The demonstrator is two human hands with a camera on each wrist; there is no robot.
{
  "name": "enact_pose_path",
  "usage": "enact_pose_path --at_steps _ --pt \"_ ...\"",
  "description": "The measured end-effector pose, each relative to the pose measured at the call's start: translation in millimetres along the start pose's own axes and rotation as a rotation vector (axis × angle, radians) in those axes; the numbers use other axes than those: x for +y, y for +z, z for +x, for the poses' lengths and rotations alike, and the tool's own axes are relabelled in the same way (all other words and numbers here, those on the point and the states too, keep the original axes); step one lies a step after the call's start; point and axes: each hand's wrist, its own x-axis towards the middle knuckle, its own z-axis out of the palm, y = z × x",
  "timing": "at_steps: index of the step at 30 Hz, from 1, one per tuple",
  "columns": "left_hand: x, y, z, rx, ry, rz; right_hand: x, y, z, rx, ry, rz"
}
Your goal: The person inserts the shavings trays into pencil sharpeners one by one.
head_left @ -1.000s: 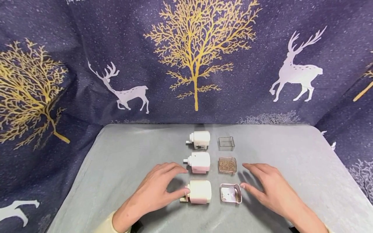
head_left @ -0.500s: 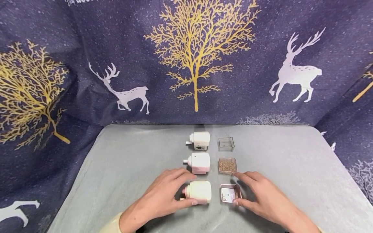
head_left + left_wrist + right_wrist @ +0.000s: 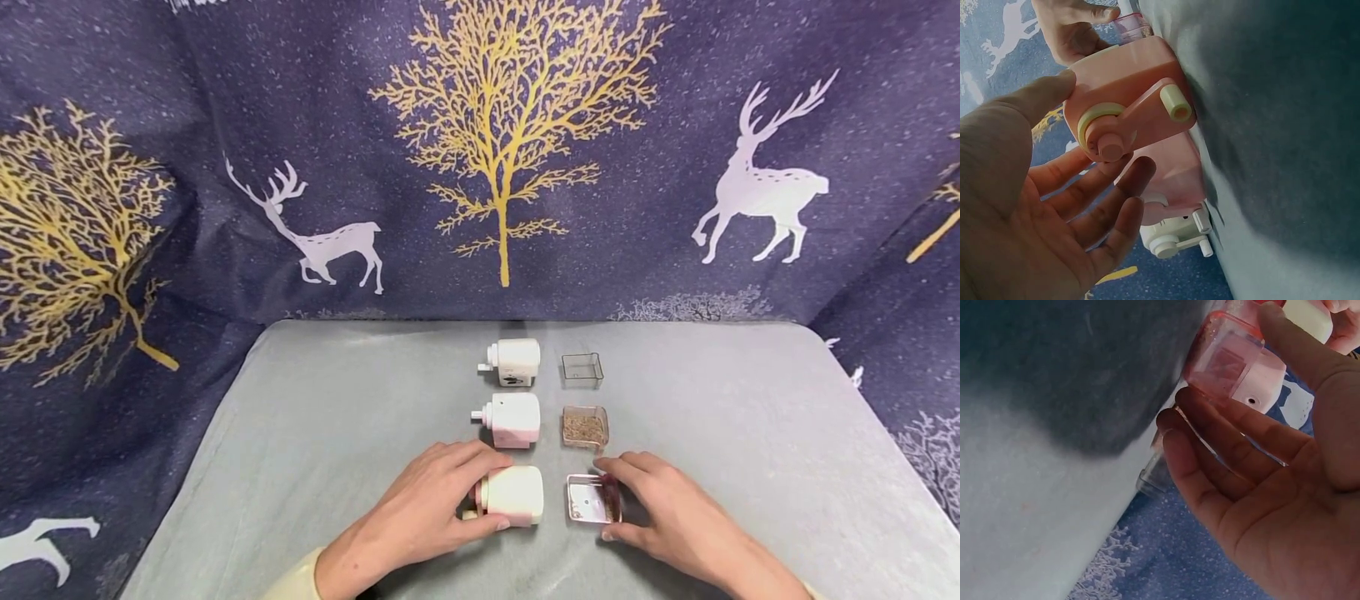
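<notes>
The nearest crank pencil sharpener (image 3: 517,493), pink with a cream end, lies on the grey table. My left hand (image 3: 426,515) spans its crank end, thumb and index finger on opposite sides. In the left wrist view the pink crank (image 3: 1141,112) with its yellow knob faces the palm; the other fingers are loosely bent. Right of the sharpener is its clear pink shavings drawer (image 3: 588,497), with some shavings inside. My right hand (image 3: 667,521) holds this drawer by its sides between thumb and index finger, as the right wrist view shows.
Behind stand a pink-and-white sharpener (image 3: 517,417) and a white one (image 3: 519,357). To their right are a clear drawer full of shavings (image 3: 583,427) and a grey see-through drawer (image 3: 582,368). A dark blue patterned cloth (image 3: 637,208) hangs beyond the table's far edge.
Both hands have moved in: the left hand rightward around the nearest sharpener, the right hand leftward and nearer to me around its drawer. The sharpeners and drawers lie about where they were.
</notes>
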Motion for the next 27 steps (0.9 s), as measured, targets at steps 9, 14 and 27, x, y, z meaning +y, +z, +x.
enact_pose_path --at_steps 9,14,27 --pt "-0.7 0.1 -0.3 -0.006 0.005 -0.008 0.2 1.5 1.6 -0.002 -0.016 0.003" --pt "-1.1 1.3 -0.2 -0.013 0.000 -0.006 -1.1 2.3 2.0 0.000 -0.021 0.016" --pt "-0.3 0.6 -1.4 -0.015 -0.049 -0.043 -8.0 5.1 8.6 -0.009 -0.046 0.060"
